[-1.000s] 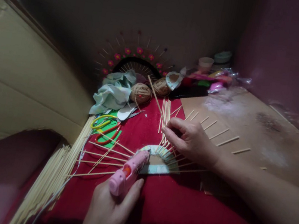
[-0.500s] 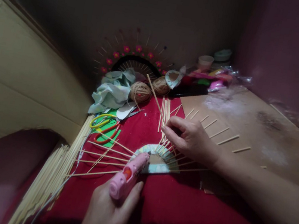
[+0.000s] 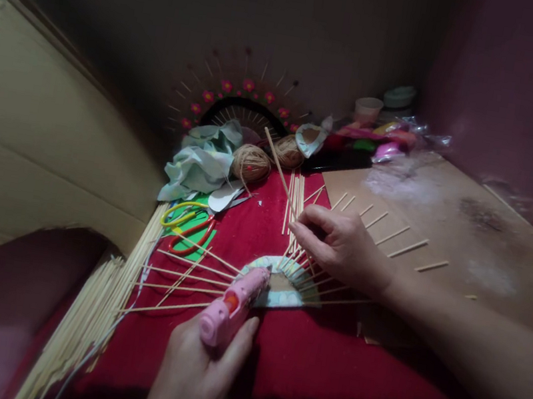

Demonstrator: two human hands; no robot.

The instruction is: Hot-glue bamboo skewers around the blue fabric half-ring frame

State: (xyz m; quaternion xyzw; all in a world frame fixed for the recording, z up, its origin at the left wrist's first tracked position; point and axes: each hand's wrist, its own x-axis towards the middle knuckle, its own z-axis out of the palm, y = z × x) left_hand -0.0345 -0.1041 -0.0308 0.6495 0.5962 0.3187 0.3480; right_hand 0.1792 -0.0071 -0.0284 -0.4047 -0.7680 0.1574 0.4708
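Note:
My left hand [image 3: 204, 365] is wrapped round a pink glue gun [image 3: 231, 309], whose tip is over the upper left part of a half-round piece covered in pale patterned cloth [image 3: 288, 303]. Thin wooden sticks fan out from this piece to both sides. Between the thumb and forefinger of my right hand [image 3: 340, 245] is a wooden stick [image 3: 279, 168], slanting up and to the left. My right hand hovers above the sticks on the right side of the fan and hides part of them.
Scissors [image 3: 184, 235] with yellow and red handles lie on green sheets at left. Long sticks [image 3: 79, 325] are bundled along the left edge. Twine balls [image 3: 251, 162], crumpled cloth [image 3: 201, 165] and a flower-trimmed fan piece [image 3: 248, 85] are behind. A brown board [image 3: 446, 214] lies right.
The glue gun's tip has shifted slightly right and up over the cloth-covered piece. My right hand keeps the stick at almost the same place.

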